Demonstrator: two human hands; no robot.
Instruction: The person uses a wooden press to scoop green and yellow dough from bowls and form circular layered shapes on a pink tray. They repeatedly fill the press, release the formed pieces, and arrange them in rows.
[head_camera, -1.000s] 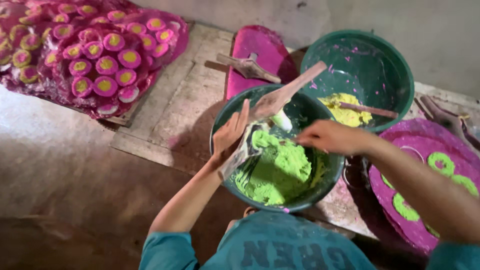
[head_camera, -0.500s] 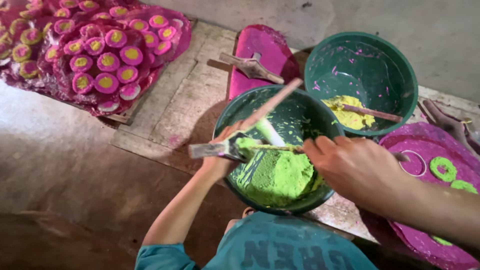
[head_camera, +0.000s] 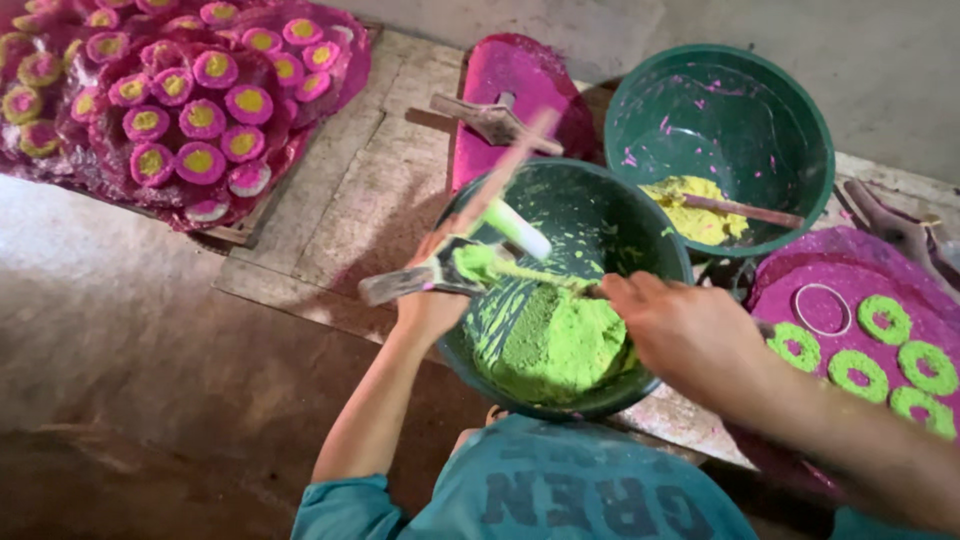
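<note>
While both hands meet over the near bowl (head_camera: 640, 215), the paste (head_camera: 560, 345) lies just below and between them, heaped toward the bowl's near-right wall. Left hand (head_camera: 432, 300) sits at the bowl's left rim, closed on a flat scraper (head_camera: 420, 280) whose long axis runs roughly left-right, handle end sticking out past the rim over the slab (head_camera: 350, 200). Right hand (head_camera: 685, 335) is over the bowl's right rim, closed on a thin stick (head_camera: 540, 272) that points left toward the scraper's blade; the two tools touch or nearly touch there, hard to tell w/ the blur. A pale-tipped stick (head_camera: 515, 195) leans up from the bowl toward the slab's far edge. Right hand is nearer the paste; left is at the rim.

Room: open slab to the left of the bowl. Tight on the right, where a second bowl (head_camera: 740, 120) w/ yellow paste stands just beside, and a magenta board (head_camera: 800, 275) w/ green rings (head_camera: 885, 320) lies at the far right. Tray of pink discs (head_camera: 190, 120) is well apart at the far-left corner.
</note>
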